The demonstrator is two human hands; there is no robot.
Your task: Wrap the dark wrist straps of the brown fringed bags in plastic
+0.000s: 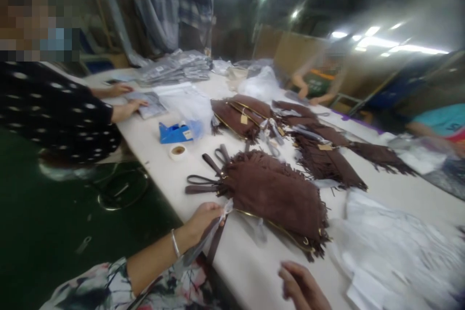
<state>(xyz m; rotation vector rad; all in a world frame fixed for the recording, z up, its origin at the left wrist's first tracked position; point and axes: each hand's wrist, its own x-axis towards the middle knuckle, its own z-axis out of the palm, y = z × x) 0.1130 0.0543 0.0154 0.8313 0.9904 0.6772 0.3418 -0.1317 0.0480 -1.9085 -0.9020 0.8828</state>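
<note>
My left hand [204, 222], with a silver bangle on its wrist, is closed on a brown strap [217, 241] with clear plastic wrap about its upper end. The strap hangs over the table edge towards my lap. Just beyond that hand lies a brown fringed bag [274, 191], with gold zip edging along its near side and several wrist loops [205, 181] at its left end. Low in the view, my right hand [302, 286] is held over the table with its fingers loosely bent and apart. Nothing shows in it, and it is apart from the bag.
More brown fringed bags [243, 114] lie beyond. A blue tape dispenser [175, 133] and a tape roll [178, 152] stand left. Clear plastic bags [395, 247] are heaped at right. A co-worker in a dotted sleeve [54, 106] handles a packet [150, 105]; other people work across the table.
</note>
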